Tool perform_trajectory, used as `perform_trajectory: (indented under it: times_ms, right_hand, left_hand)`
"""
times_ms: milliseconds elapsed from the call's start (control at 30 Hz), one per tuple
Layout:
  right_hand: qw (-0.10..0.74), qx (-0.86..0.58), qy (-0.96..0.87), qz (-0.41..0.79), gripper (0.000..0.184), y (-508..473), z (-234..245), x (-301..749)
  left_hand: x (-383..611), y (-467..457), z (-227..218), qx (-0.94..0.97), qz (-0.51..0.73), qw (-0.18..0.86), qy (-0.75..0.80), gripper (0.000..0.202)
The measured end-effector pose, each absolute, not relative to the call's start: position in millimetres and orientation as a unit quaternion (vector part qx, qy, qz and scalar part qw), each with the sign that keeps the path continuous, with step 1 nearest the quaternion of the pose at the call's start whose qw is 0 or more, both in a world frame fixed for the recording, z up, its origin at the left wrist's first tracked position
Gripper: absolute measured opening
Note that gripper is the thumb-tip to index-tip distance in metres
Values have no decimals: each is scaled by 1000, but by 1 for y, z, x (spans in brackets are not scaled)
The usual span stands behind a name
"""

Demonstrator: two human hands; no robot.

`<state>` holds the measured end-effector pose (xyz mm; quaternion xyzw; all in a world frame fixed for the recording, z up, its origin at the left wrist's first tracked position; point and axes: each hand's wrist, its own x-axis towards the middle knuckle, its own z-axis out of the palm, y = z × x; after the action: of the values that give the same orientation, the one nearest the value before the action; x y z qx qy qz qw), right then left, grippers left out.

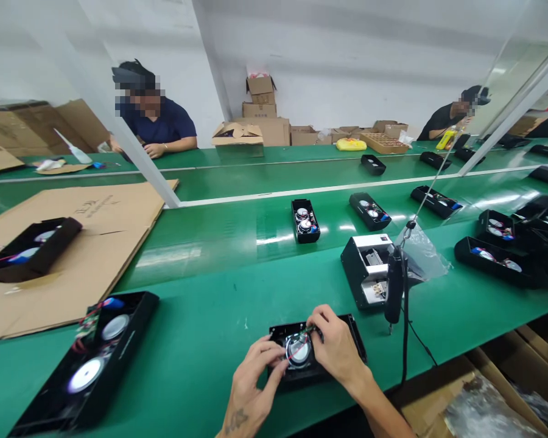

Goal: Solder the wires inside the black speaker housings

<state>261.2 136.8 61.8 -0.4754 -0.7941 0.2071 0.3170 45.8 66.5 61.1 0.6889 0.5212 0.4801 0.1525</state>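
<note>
Black, open-topped rectangular housing [301, 378] on the smooth green bench [201, 359] — left fingertips [283, 364] pinched on thin red wire [295, 353], right hand [335, 344] pinching a small green board [309, 330] — round silvery disc [302, 358] between.

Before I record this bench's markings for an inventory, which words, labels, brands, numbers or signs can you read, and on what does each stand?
None can be read with certainty.
Flat brown cardboard sheet: large dark printed characters with smaller print beneath, too blurred to read.
Small brown cardboard box in the stack by the white wall: a printed line, too small to read.
</note>
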Motion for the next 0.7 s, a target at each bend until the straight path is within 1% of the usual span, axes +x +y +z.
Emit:
perform_trajectory:
  times_ms: [100,167,233,267,333,367,467,567,633,700]
  right_hand:
    - [332,-450,-807,190,44,143,64,262]
    - [315,-436,-821,190,53,143,67,263]
    - [294,-426,-831,202,56,142,70,265]
    - [286,-420,-834,215,56,140,73,266]
    - [262,-409,-837,251,55,138,79,270]
    - [245,-403,-839,272,55,137,84,272]
    - [185,-384,-834,350,53,134,99,283]
    - [146,-371,-809,432,43,135,109,291]
    - [139,-378,-798,448,36,136,110,292]
    - [156,-395,-793,437,35,138,107,289]
  left_hand:
    - [50,66,59,695,473,167,516,12]
    - [52,67,59,698,466,176,515,12]
    - [53,69,59,692,457,188,526,11]
    - [53,70,59,688,451,195,534,15]
    - [52,73,58,691,434,213,537,28]
    - [51,74,57,700,427,224,528,30]
    - [48,76,53,710,421,249,506,19]
    - [45,74,51,687,430,255,528,23]
    - [44,72,51,690,427,260,524,24]
    - [43,70,53,706,416,270,505,22]
